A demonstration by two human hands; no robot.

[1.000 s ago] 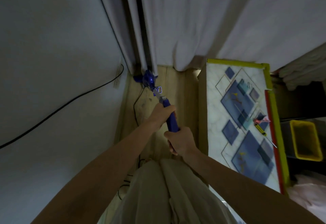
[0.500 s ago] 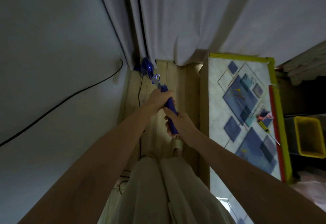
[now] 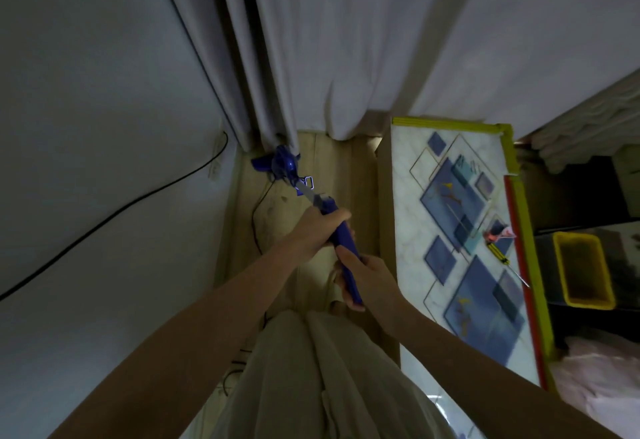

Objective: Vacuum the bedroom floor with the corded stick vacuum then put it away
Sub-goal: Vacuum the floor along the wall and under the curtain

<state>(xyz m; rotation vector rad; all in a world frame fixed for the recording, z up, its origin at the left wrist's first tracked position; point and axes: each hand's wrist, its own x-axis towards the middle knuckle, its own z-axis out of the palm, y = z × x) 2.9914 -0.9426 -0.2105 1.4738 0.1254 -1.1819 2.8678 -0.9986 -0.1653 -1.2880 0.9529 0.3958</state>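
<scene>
Wooden floor (image 3: 325, 175) runs as a narrow strip between a pale wall (image 3: 104, 127) on the left and a marble-patterned table (image 3: 460, 248) on the right, ending at grey curtains (image 3: 311, 51) on the far side. On the table lie a yellow-handled screwdriver (image 3: 498, 254) and a small pink item beside it, and a yellow bin (image 3: 581, 270) stands further right.

The vacuum (image 3: 313, 201) is in use: its blue head sits at the far left corner of the strip, touching or just under the curtain hem, with the stick slanting back toward the person. Its black cord (image 3: 258, 217) trails along the floor on the left, and another dark cable runs across the wall.

Both hands hold the blue handle. The left hand (image 3: 320, 225) grips it further along, fingers wrapped round the stick, and the right hand (image 3: 363, 274) grips the near end, fingers curled round it, just above the person's light trousers. The two hands are close together, one just behind the other.

Judging by this, the work is somewhere in its vacuuming stage, reaching the corner by the curtains. How much of the bedroom floor has been covered cannot be told from this view. Putting the vacuum away is not yet done, and the cord lies loose on the floor, not gathered up.
</scene>
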